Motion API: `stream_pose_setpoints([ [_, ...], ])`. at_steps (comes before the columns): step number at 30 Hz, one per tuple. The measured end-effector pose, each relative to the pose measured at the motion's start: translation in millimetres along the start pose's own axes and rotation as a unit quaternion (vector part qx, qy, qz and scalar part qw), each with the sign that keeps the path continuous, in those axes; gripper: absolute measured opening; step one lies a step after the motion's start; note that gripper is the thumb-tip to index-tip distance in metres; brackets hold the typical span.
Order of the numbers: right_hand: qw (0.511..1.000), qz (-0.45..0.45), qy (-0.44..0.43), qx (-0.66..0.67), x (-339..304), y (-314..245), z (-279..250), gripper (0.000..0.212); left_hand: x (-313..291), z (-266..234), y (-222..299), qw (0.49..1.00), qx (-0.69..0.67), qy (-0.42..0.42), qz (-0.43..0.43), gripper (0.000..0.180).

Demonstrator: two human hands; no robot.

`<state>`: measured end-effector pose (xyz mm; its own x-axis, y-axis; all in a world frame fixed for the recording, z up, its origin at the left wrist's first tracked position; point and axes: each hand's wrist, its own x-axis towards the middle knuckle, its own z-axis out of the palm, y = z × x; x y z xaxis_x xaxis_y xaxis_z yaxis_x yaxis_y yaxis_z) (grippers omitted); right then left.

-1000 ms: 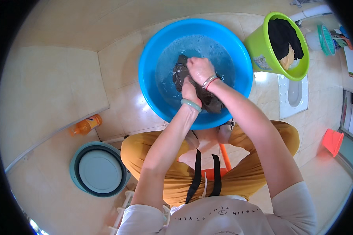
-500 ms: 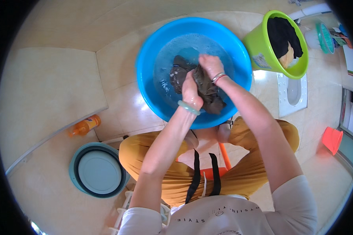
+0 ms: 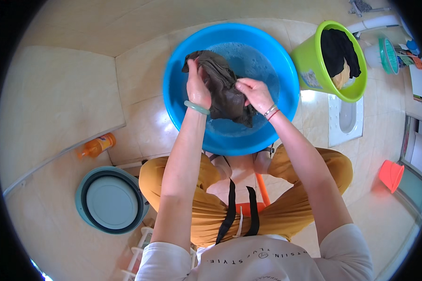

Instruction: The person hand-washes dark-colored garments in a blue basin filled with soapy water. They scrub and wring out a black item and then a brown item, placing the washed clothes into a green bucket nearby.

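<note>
A wet dark brown garment [image 3: 225, 96] is spread between my two hands over a large round blue basin [image 3: 173, 105] of soapy water [image 3: 262, 65]. My left hand [image 3: 199, 86], with a pale green bangle at the wrist, holds the garment's left part from beneath, its fingers partly wrapped in the cloth. At the garment's right edge, my right hand [image 3: 255, 93] pinches the fabric between thumb and fingers. The lower end of the cloth hangs close to the water. What kind of garment it is does not show.
Right of the basin stands a tilted-looking green bucket [image 3: 312, 61] with black and beige clothes. Beyond it is a white squat toilet [image 3: 347, 117]. An orange bottle [image 3: 98, 145] and a grey-green collapsible basin [image 3: 112, 199] lie left. A small red bucket [image 3: 391, 175] stands far right.
The bunched garment has been lifted from the water and opened out. My left hand moved left and up with it; my right hand shifted down and slightly right.
</note>
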<state>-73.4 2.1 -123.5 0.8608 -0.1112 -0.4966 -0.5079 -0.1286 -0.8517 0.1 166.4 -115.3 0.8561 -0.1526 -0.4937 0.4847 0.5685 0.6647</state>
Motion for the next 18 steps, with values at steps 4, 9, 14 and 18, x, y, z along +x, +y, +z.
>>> stream_pose_setpoints([
  [4, 0.987, -0.134, 0.091, 0.018, 4.7, -38.3, 10.9, 0.017, 19.1, -81.9, -60.1, 0.931, 0.133, 0.327, 0.094, 0.038],
  [9, 0.926, -0.364, 0.037, -0.094, -37.4, -75.1, 26.4, 0.012, -3.8, -60.4, -110.0, 0.989, -0.019, 0.02, -0.148, 0.03],
  [14, 0.89, -0.367, -0.125, -0.24, -63.5, -70.8, 54.7, 0.019, -10.5, -87.4, -104.7, 0.97, -0.161, -0.032, -0.179, 0.03],
  [18, 0.877, -0.398, -0.133, -0.232, -58.3, -73.4, 50.6, 0.017, -18.4, -93.0, -104.6, 0.963, -0.19, -0.041, -0.186, 0.03],
])
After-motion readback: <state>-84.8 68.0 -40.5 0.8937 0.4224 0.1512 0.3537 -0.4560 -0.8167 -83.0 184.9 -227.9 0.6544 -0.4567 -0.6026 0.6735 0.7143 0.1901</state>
